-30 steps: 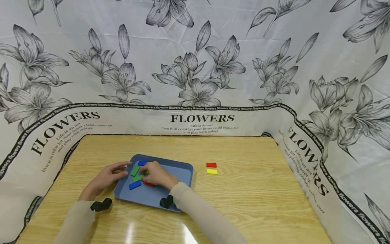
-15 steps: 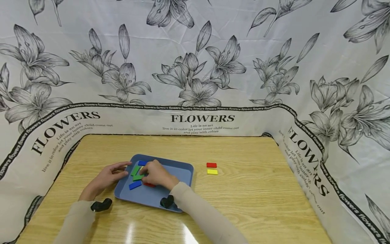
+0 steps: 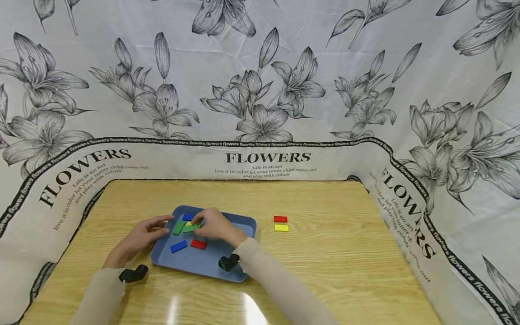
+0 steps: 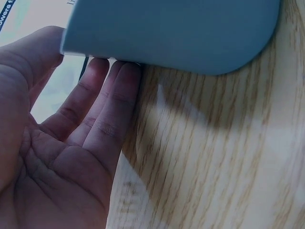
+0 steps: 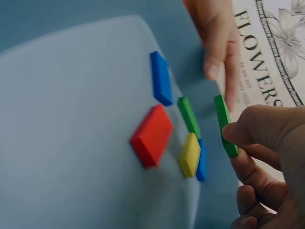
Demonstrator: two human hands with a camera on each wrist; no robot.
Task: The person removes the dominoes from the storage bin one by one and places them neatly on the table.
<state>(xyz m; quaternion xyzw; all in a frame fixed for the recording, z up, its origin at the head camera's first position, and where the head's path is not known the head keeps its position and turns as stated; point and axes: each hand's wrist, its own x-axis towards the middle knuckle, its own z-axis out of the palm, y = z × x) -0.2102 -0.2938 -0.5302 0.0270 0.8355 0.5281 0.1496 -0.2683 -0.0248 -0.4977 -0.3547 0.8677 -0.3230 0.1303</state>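
A shallow blue tray (image 3: 183,265) holds several flat coloured blocks. My left hand (image 3: 140,240) grips its left edge; in the left wrist view the thumb lies at the edge of the tray (image 4: 190,33) and the fingertips meet its outer side. Over the tray's left half, my right hand (image 3: 217,228) pinches a green block (image 5: 226,126) between thumb and fingers, raised above the others. Below lie a second green block (image 5: 189,116), a yellow block (image 5: 190,155) beside a blue block (image 5: 202,162), another blue block (image 5: 161,78) and a red block (image 5: 152,136).
On the wooden table (image 3: 345,262), right of the tray, lie a loose red block (image 3: 280,219) and a loose yellow block (image 3: 281,228), one behind the other. A flower-printed cloth (image 3: 264,108) encloses the back and sides. Black wrist cameras sit on both sleeves.
My right hand has shifted back and slightly right, carrying the green block away from the near blue one. The red block in the tray now shows fully. My left hand stays at the tray's edge.
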